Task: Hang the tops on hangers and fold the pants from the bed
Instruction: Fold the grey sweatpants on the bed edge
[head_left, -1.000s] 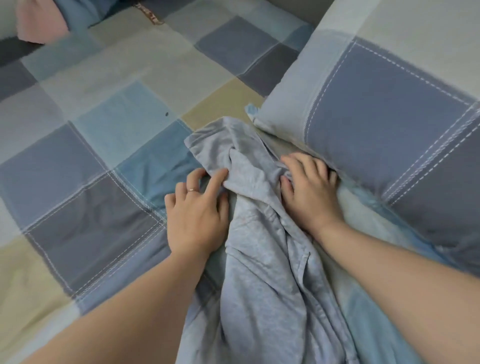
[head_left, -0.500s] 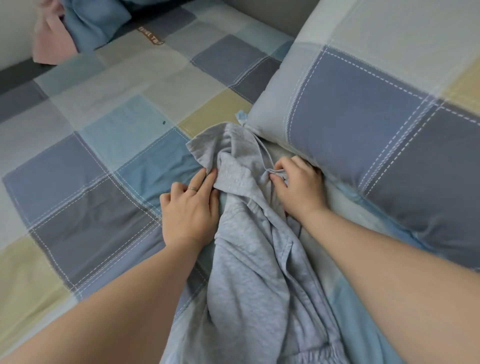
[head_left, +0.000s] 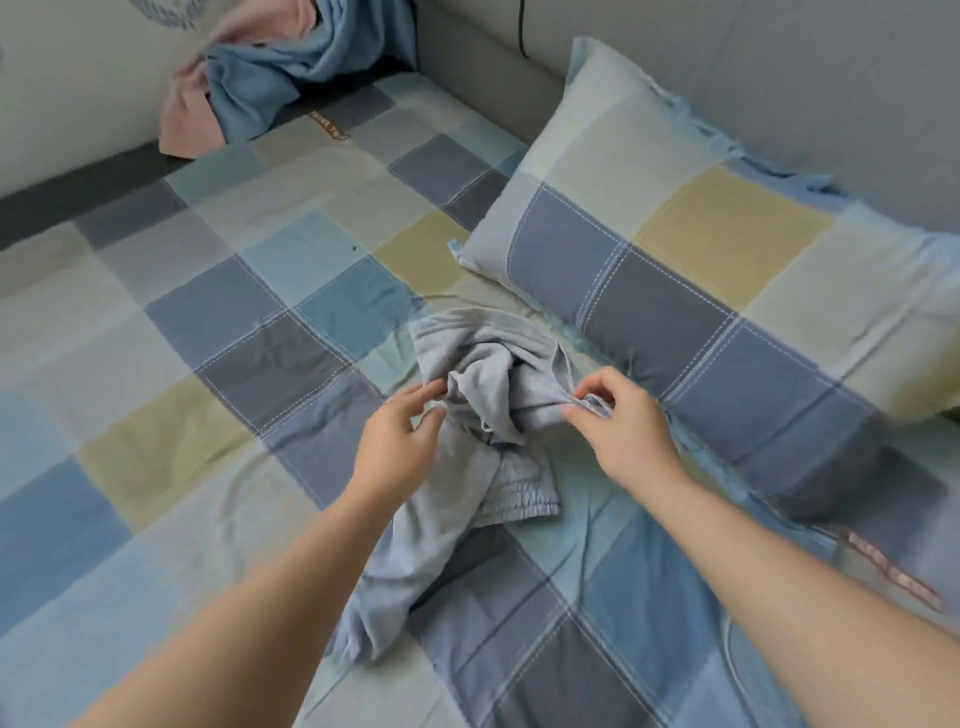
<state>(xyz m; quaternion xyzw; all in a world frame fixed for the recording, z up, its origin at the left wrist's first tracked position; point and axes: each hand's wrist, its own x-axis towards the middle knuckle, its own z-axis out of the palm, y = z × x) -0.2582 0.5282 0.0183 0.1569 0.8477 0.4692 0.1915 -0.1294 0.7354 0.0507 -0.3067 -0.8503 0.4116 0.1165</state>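
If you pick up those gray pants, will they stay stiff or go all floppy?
Probably floppy: the gray pants lie bunched in soft folds. Likely light, since the right hand holds an edge with just a pinch.

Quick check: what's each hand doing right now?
Left hand: open, fingertips touching the gray pants.
Right hand: pinching a fold of the gray pants.
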